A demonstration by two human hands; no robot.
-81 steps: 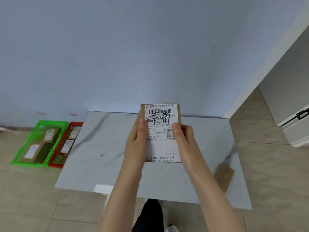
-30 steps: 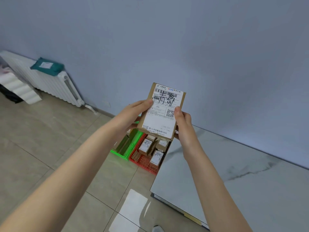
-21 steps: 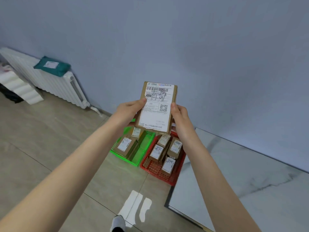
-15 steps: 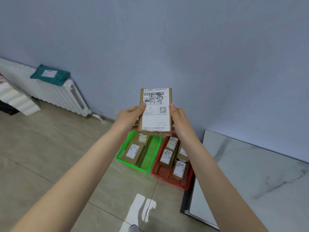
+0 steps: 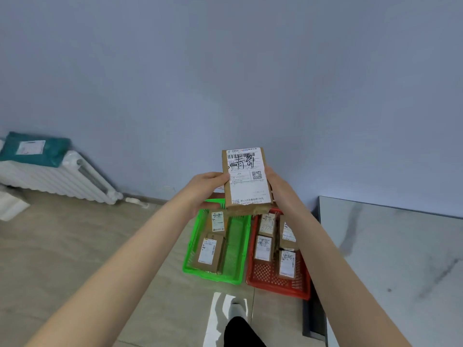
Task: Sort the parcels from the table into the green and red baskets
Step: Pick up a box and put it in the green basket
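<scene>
Above the far ends of two floor baskets, a flat brown cardboard parcel with a white shipping label (image 5: 246, 180) is held in the air, label turned to the camera, long axis upright. It is gripped by its long edges: the left hand (image 5: 209, 187) is curled round the left edge, thumb on the front, and the right hand (image 5: 276, 187) holds the right edge, fingers mostly hidden behind. The lower end is seen where the green plastic mesh basket (image 5: 236, 246) and the red plastic mesh basket (image 5: 265, 274) meet. Green lies down-left, nearer the left hand; red lies down-right, nearer the right hand, beside the white marble-patterned table (image 5: 390, 259).
</scene>
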